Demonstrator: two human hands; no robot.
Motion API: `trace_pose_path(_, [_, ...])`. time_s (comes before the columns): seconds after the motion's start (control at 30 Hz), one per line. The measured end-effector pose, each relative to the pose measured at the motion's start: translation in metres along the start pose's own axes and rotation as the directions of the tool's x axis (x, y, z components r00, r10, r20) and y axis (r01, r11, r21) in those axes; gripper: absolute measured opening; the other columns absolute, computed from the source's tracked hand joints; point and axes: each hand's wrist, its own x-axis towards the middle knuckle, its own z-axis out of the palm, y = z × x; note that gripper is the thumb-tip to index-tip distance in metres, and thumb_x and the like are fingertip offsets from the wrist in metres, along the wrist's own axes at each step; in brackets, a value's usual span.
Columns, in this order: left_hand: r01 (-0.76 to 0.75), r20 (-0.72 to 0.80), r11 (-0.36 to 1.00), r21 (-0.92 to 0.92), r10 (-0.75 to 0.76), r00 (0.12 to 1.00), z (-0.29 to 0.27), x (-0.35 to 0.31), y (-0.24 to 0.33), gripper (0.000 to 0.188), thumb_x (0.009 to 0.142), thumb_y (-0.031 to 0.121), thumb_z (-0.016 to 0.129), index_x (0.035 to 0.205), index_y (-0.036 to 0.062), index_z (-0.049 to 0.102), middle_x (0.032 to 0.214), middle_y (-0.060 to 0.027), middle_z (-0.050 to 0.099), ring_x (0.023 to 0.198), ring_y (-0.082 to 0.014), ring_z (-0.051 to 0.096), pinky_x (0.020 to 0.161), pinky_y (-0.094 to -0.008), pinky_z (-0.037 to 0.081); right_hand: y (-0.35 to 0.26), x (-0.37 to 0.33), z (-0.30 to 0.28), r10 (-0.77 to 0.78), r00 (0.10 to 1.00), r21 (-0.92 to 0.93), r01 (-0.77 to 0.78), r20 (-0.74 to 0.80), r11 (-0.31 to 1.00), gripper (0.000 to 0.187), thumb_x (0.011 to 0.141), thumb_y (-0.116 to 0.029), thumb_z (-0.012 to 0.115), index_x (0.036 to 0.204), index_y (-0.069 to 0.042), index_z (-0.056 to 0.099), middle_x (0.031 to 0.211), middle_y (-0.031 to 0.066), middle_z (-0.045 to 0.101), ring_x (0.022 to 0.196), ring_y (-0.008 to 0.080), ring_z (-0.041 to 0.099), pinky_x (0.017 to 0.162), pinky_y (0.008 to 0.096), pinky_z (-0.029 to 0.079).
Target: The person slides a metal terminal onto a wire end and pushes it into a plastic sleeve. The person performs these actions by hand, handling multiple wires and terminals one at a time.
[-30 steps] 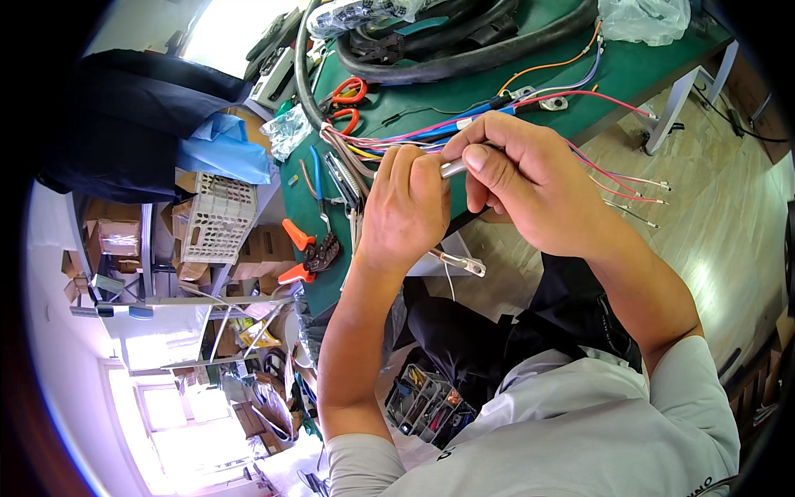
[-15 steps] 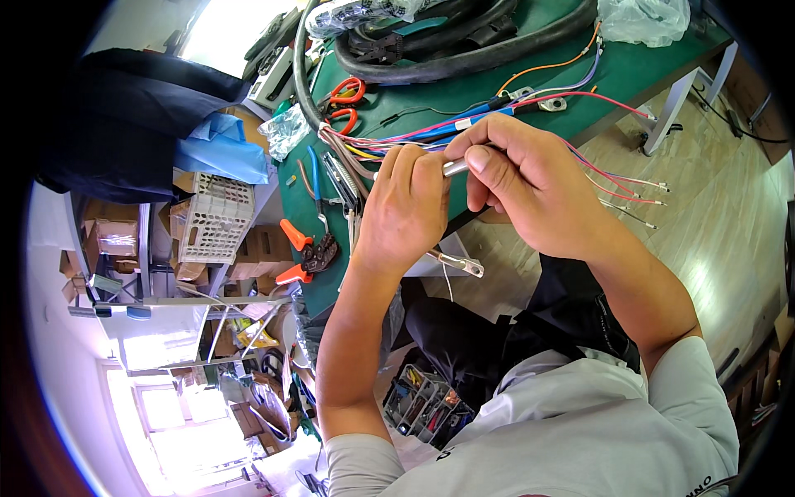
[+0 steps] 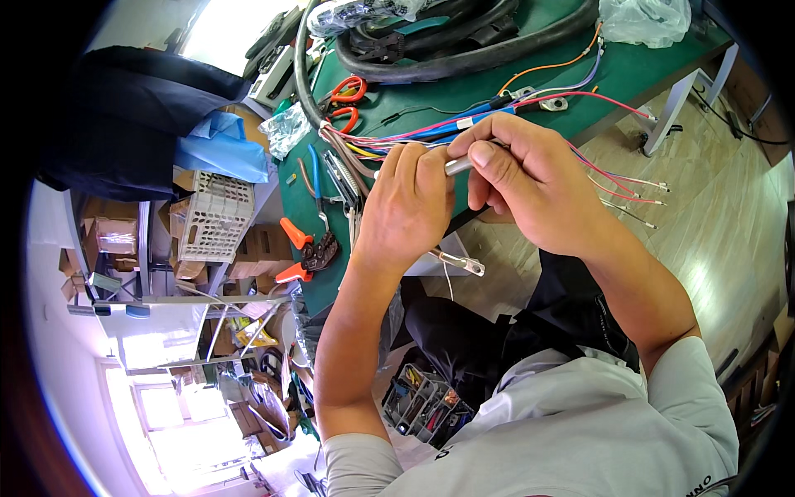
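Observation:
My left hand [image 3: 404,203] is closed in a fist, back upward, over the near edge of the green table. A short silver metal tube [image 3: 458,166] shows between my two hands, one end running into the left fist. My right hand [image 3: 530,178] pinches its other end between thumb and curled fingers, which hide that end. Thin coloured wires and blue cables [image 3: 447,130] pass just beyond my hands. A silver cable lug [image 3: 472,266] on a cable juts out below my left hand. Orange-handled crimping pliers [image 3: 317,251] and blue-handled pliers [image 3: 317,186] lie left of it.
A thick black cable [image 3: 464,66] is coiled at the back of the green table [image 3: 571,124]. Red-handled scissors [image 3: 348,93] and plastic bags [image 3: 644,21] lie there too. Wire ends [image 3: 654,201] hang past the right edge. A divided tool box [image 3: 426,402] stands below.
Both hands have shifted very slightly to the right with the silver tube, and the right thumb has moved a little. Both grips stay closed.

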Motion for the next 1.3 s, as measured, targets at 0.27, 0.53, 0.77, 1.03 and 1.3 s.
trace_pose_path(0.27, [0.048,0.052,0.996,-0.075,-0.044,0.998,-0.007,0.002,0.000,0.031,0.074,-0.002,0.065,0.102,-0.0003,0.053,0.084,-0.0132,0.050,0.080,-0.0312,0.054,0.071,-0.0399,0.047,0.001,0.002,-0.005,0.049,0.999,-0.041,-0.049,0.011,0.998,0.019,0.100,-0.012,0.048,0.100,0.003,0.059,0.069,0.0069,0.061,0.062,0.0096,0.058,0.055,0.0245,0.043])
trace_pose_path(0.53, [0.253,0.199,0.894,-0.369,-0.190,0.961,-0.011,-0.002,0.009,0.069,0.073,-0.001,0.068,0.136,-0.0010,0.041,0.095,-0.0130,0.052,0.092,-0.0287,0.055,0.088,-0.0391,0.044,0.018,-0.015,-0.005,-0.201,0.953,-0.242,0.146,-0.224,0.959,0.014,0.095,-0.011,0.056,0.101,0.001,0.060,0.068,0.0044,0.058,0.061,0.0127,0.059,0.054,0.0258,0.043])
trace_pose_path(0.77, [0.295,0.320,0.890,-0.349,-0.183,0.930,-0.012,-0.011,0.019,0.089,0.063,-0.004,0.058,0.147,-0.0030,0.028,0.101,-0.0144,0.052,0.099,-0.0313,0.053,0.099,-0.0415,0.038,0.033,-0.026,0.002,-0.432,0.900,-0.762,0.324,0.064,0.560,0.031,0.078,-0.028,0.075,0.091,-0.006,0.058,0.070,0.0059,0.057,0.068,0.0246,0.057,0.058,0.0322,0.047])
trace_pose_path(1.03, [0.274,0.329,0.918,-0.286,-0.175,0.928,-0.020,-0.021,0.022,0.090,0.061,-0.004,0.056,0.147,-0.0052,0.029,0.110,-0.0162,0.053,0.106,-0.0348,0.050,0.099,-0.0435,0.037,0.034,-0.021,0.013,-0.500,0.811,-0.830,0.483,0.304,0.279,0.017,0.074,-0.014,0.067,0.081,-0.008,0.053,0.066,0.0027,0.051,0.062,0.0197,0.053,0.054,0.0311,0.046])
trace_pose_path(1.3, [0.681,0.204,0.226,-0.697,-0.847,0.490,-0.028,-0.038,0.073,0.036,0.097,0.016,0.059,0.123,-0.0073,0.052,0.091,-0.0094,0.064,0.069,-0.0115,0.060,0.058,-0.0220,0.049,0.054,-0.030,0.009,-0.488,0.861,-0.808,0.388,0.146,0.443,0.022,0.082,-0.016,0.070,0.076,-0.008,0.050,0.062,0.0041,0.050,0.056,0.0216,0.051,0.048,0.0332,0.042])
